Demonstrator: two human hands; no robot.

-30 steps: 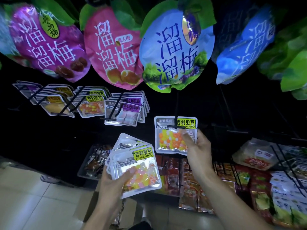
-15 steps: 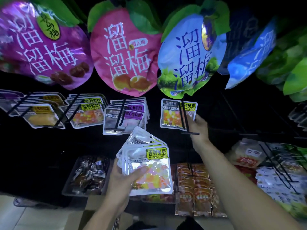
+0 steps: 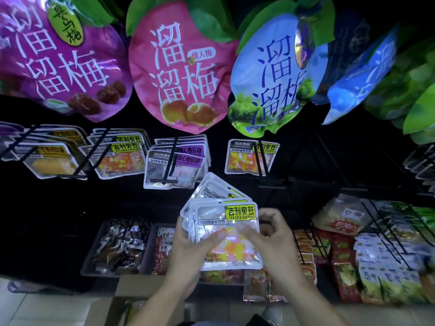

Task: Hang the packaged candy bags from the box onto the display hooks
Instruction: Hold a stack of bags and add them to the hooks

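- Head view: the left hand (image 3: 186,252) grips a fanned stack of clear-and-silver candy bags with yellow labels (image 3: 223,229), thumb curled across the front bag.
- The right hand (image 3: 270,234) pinches that front bag at its right edge, fingers curled.
- One matching candy bag (image 3: 250,157) hangs on a black wire display hook (image 3: 263,164) above; the brown cardboard box (image 3: 134,300) sits below.
- Risk, as I judge it: the slick bags may slide, so two peel off together or the fan spills.
- The small hang hole could miss the hook tip in this dim light.
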